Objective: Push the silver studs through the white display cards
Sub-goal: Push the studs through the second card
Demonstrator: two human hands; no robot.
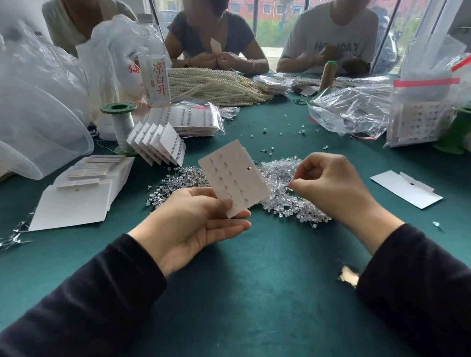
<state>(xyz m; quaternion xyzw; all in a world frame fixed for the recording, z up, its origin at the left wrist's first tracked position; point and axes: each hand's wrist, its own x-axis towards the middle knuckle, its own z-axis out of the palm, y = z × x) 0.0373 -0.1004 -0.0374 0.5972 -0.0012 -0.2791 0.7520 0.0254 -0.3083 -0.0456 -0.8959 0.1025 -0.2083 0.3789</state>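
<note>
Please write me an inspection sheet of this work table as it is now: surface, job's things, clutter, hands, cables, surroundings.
Surface: green table cloth, small torn spot by the right sleeve.
Job's things: white display card held tilted; stud pile behind the hands; blank cards stacked at left; filled cards standing behind them; loose card at right.
Clutter: plastic bowl, green spool, bottle, pearl strands, plastic bags.
Hands: left hand pinches the card's lower corner; right hand has curled fingers at the pile, stud between them not discernible.
Cables: nothing seen.
Surroundings: three people seated opposite; windows behind.
</note>
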